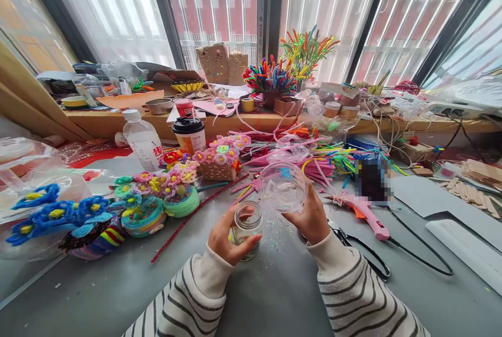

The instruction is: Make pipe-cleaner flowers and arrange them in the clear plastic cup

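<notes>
My left hand point(229, 237) is wrapped round a small clear glass jar point(249, 218), upright at the middle of the grey table point(270, 295). My right hand point(311, 216) holds a larger clear round container point(283, 188) tilted above the table, to the right of the jar. Something small and blue shows through its upper part. Fine glitter-like specks lie on the table between and below the two vessels. Pink pipe cleaners point(301, 167) lie just behind the container.
Pipe-cleaner flowers point(57, 212) and wrapped pots point(143, 216) stand left, near a bottle point(141, 138) and a lidded cup point(190, 136). A pink glue gun point(363, 211) with its cable and black-handled scissors point(364, 251) lie right. Cardboard point(443, 196) is beyond.
</notes>
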`<state>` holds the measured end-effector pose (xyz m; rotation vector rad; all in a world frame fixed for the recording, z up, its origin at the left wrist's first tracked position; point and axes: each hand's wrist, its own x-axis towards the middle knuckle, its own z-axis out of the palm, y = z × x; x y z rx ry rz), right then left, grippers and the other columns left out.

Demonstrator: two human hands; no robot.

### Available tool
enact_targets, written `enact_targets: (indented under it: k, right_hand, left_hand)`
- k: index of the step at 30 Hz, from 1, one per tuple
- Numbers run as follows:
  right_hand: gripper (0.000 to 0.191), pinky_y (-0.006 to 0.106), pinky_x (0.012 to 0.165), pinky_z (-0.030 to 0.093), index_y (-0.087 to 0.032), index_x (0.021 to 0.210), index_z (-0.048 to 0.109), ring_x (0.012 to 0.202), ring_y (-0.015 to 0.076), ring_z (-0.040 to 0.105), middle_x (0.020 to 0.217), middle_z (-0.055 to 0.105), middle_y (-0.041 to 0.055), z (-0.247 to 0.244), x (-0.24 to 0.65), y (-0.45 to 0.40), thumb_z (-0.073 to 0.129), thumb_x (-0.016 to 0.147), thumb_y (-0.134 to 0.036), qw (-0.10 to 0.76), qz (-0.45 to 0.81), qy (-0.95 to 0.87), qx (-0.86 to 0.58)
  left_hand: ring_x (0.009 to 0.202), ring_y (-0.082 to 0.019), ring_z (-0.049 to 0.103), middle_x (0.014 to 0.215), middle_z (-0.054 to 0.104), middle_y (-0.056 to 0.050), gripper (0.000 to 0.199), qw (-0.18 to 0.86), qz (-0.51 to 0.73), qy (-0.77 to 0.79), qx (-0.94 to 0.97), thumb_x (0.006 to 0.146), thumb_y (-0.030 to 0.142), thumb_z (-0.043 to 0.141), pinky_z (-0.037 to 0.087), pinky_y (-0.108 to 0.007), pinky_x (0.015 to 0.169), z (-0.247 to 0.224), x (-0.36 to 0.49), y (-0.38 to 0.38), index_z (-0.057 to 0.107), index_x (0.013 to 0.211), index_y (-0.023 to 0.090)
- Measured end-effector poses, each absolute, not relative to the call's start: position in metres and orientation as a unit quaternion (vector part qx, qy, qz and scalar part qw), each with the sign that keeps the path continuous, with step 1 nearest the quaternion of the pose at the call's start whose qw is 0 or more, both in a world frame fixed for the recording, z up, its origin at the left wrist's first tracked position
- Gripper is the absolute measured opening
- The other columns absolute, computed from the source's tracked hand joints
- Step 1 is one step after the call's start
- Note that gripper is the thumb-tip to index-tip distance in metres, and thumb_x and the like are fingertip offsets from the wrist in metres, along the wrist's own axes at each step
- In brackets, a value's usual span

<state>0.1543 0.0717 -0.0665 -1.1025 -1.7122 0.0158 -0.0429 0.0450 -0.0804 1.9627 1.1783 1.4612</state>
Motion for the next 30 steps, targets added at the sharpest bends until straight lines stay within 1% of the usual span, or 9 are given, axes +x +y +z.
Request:
enact_targets:
  k: [6,10,16,20,25,30]
  right_hand:
    - [0.073,0.045,0.092,0.04,-0.022,0.128,0.029,0.112,0.0271,0.047,0.12,0.05,0.0103,-0.044,0.161,0.08,0.062,0.063,-0.021,0.501,-0.061,-0.736,-0.451]
    - [0.074,0.047,0.095,0.037,-0.022,0.129,0.027,0.116,0.0275,0.043,0.123,0.047,0.0104,-0.029,0.162,0.086,0.061,0.064,-0.02,0.481,-0.093,-0.749,-0.446]
    - [0.072,0.047,0.097,0.035,-0.023,0.131,0.024,0.118,0.0268,0.04,0.125,0.045,0.0092,-0.017,0.158,0.096,0.058,0.067,-0.019,0.478,-0.101,-0.75,-0.445]
    - [0.073,0.046,0.097,0.035,-0.023,0.131,0.023,0.118,0.0262,0.039,0.127,0.044,0.0089,-0.016,0.158,0.101,0.056,0.067,-0.015,0.463,-0.116,-0.759,-0.441]
    - [0.072,0.045,0.097,0.035,-0.021,0.131,0.025,0.118,0.0252,0.038,0.126,0.043,0.0095,-0.017,0.16,0.104,0.055,0.066,-0.011,0.441,-0.126,-0.77,-0.444]
    - [0.073,0.045,0.098,0.034,-0.022,0.132,0.024,0.119,0.0256,0.037,0.127,0.042,0.0095,-0.019,0.162,0.105,0.054,0.066,-0.012,0.432,-0.133,-0.775,-0.442]
  left_hand:
    - [0.075,-0.017,0.064,0.087,0.067,-0.005,0.038,0.226,0.534,0.428,0.694,0.063,0.034,0.066,0.053,-0.026,0.072,-0.072,-0.036,0.047,0.056,0.095,0.016]
    - [0.076,-0.017,0.064,0.087,0.067,-0.006,0.041,0.24,0.514,0.436,0.698,0.062,0.034,0.066,0.053,-0.028,0.071,-0.062,-0.031,0.059,0.054,0.097,0.016]
    - [0.078,-0.018,0.065,0.088,0.067,-0.008,0.042,0.265,0.484,0.414,0.724,0.063,0.034,0.066,0.053,-0.029,0.072,-0.048,-0.028,0.081,0.053,0.097,0.014]
    - [0.08,-0.019,0.064,0.091,0.067,-0.01,0.045,0.24,0.484,0.435,0.72,0.062,0.033,0.067,0.052,-0.031,0.076,-0.049,-0.027,0.085,0.054,0.1,0.013]
    - [0.077,-0.02,0.064,0.089,0.068,-0.01,0.04,0.219,0.459,0.448,0.735,0.063,0.036,0.066,0.052,-0.031,0.072,-0.055,-0.03,0.086,0.06,0.094,0.013]
    - [0.078,-0.019,0.064,0.092,0.068,-0.011,0.04,0.203,0.461,0.444,0.741,0.065,0.036,0.065,0.052,-0.03,0.071,-0.058,-0.031,0.086,0.06,0.095,0.012]
